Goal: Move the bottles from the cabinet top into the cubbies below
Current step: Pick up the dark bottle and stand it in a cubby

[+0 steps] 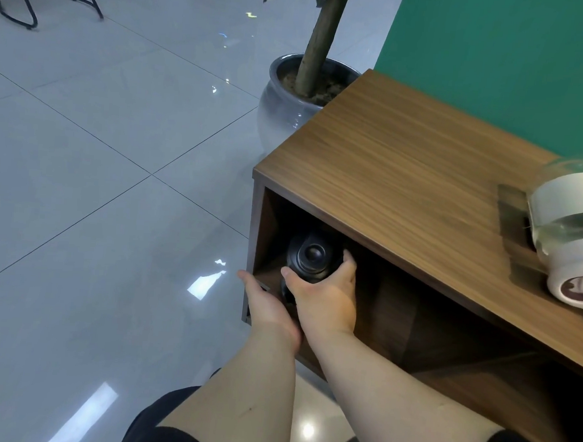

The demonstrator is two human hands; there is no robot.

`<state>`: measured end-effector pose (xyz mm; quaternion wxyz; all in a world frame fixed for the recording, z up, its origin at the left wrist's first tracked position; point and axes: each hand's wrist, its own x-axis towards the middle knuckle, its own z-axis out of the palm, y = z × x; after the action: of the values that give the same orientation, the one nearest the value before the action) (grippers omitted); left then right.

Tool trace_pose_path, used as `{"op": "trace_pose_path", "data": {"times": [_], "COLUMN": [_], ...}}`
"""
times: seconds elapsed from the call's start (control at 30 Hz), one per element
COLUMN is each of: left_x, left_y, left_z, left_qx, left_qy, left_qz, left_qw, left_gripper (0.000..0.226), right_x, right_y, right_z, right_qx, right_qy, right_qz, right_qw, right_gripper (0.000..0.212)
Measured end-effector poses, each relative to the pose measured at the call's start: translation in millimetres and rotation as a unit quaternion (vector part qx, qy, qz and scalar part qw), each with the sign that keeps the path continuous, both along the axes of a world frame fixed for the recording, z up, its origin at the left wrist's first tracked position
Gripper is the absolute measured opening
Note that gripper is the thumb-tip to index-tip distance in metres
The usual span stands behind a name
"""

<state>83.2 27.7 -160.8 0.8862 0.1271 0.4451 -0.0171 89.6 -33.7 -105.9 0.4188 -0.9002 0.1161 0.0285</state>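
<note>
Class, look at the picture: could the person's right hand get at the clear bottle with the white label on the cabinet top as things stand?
Probably not straight away: the right hand is wrapped around the black bottle inside the cubby. The clear bottle stands in the open above, so nothing else seems to block it.

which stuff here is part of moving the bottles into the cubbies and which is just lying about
Part of the job:
- black bottle, held by left hand and right hand
- left cubby
- clear bottle with white label on the cabinet top

Just about:
- potted plant
- chair legs
</note>
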Motion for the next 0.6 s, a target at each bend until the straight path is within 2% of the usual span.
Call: {"op": "trace_pose_path", "data": {"times": [0.2, 0.27, 0.4, 0.43, 0.5, 0.6], "left_x": [-1.5, -1.5, 1.5, 3.3, 2.8, -10.2], "left_y": [0.7, 0.5, 1.7, 2.3, 2.2, -2.3], "left_z": [1.0, 1.3, -3.8, -11.3, -20.6, -1.4], "left_qx": [0.006, 0.004, -0.013, -0.01, 0.016, 0.069], "left_qy": [0.001, 0.0, -0.015, -0.009, 0.017, 0.07], "left_qz": [-0.004, -0.006, -0.017, -0.012, -0.005, -0.027], "left_qw": [1.0, 1.0, 1.0, 1.0, 1.0, 0.995], "left_gripper": [0.142, 0.143, 0.163, 0.158, 0.13, 0.09], "right_x": [-1.1, -2.1, -6.2, -9.5, -20.0, -44.2], "right_y": [1.1, 0.3, -5.3, -7.7, -15.3, -32.2], "right_z": [1.2, 0.8, 1.7, 3.2, 5.9, 12.8], "right_qx": [-0.004, -0.004, -0.013, -0.024, -0.035, -0.006], "right_qy": [0.006, 0.006, 0.01, 0.016, 0.023, 0.035], "right_qz": [0.001, 0.0, 0.005, 0.014, 0.034, 0.04], "right_qw": [1.0, 1.0, 1.0, 0.999, 0.999, 0.999], "right_gripper": [0.109, 0.11, 0.118, 0.12, 0.12, 0.106]}}
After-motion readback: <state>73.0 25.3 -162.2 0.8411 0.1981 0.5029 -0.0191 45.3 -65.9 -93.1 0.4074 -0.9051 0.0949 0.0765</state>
